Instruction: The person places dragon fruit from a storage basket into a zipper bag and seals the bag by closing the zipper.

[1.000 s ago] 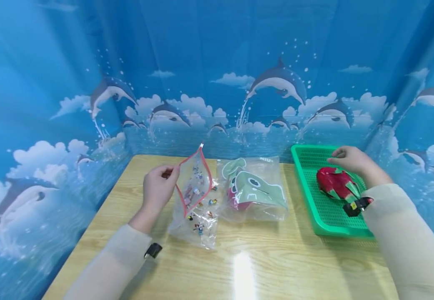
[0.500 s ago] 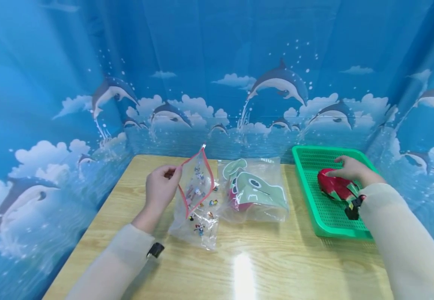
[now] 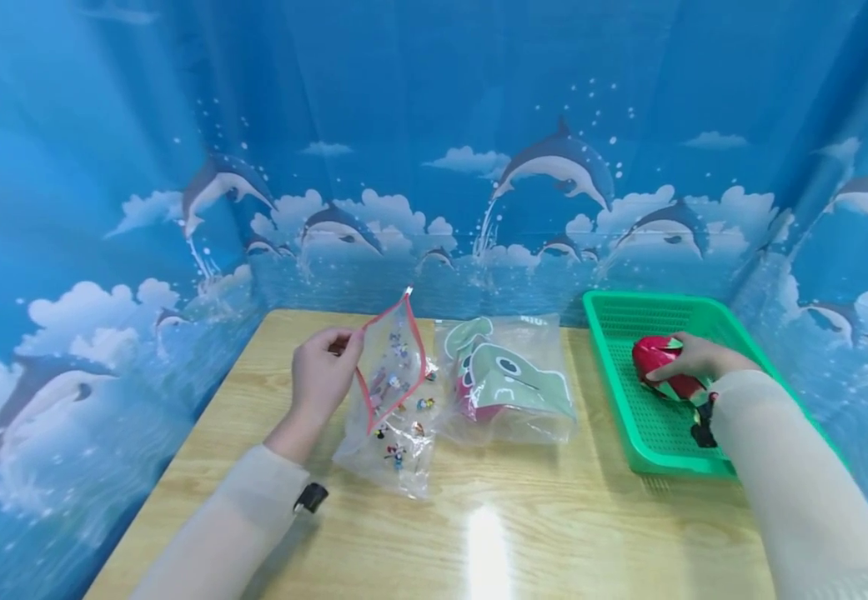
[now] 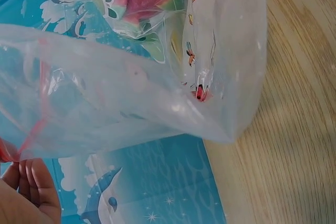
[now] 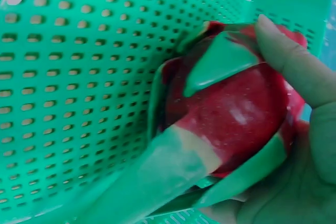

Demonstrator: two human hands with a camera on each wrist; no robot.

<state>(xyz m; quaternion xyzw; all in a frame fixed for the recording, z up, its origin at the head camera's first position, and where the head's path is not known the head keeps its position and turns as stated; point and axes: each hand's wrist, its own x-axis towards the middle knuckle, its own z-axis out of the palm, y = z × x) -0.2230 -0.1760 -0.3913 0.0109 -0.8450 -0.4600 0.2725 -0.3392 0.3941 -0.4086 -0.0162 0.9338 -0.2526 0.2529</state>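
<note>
My left hand [image 3: 321, 375] pinches the red-edged rim of a clear zip bag [image 3: 392, 471] printed with small cartoon figures. The bag's mouth gapes, with a white zip slider at its top corner. In the left wrist view the bag's clear film [image 4: 105, 98] spreads above the fingertips [image 4: 39, 182]. Over on the right, my right hand [image 3: 704, 358] grips a red dragon fruit [image 3: 651, 353] with green scales, inside a green perforated basket [image 3: 659, 460]. The right wrist view has the thumb across the top of the dragon fruit [image 5: 236, 111]; the other fingers are partly hidden beneath it.
Between bag and basket lies a second clear bag [image 3: 524, 392] with a green dinosaur print and something pink-red inside. All stand on a wooden table [image 3: 554, 525]. A blue dolphin-print curtain [image 3: 418, 167] surrounds its back and sides.
My right hand has come down from above the basket onto the dragon fruit and closed around it. The left hand stays at the bag's rim, shifted barely to the right.
</note>
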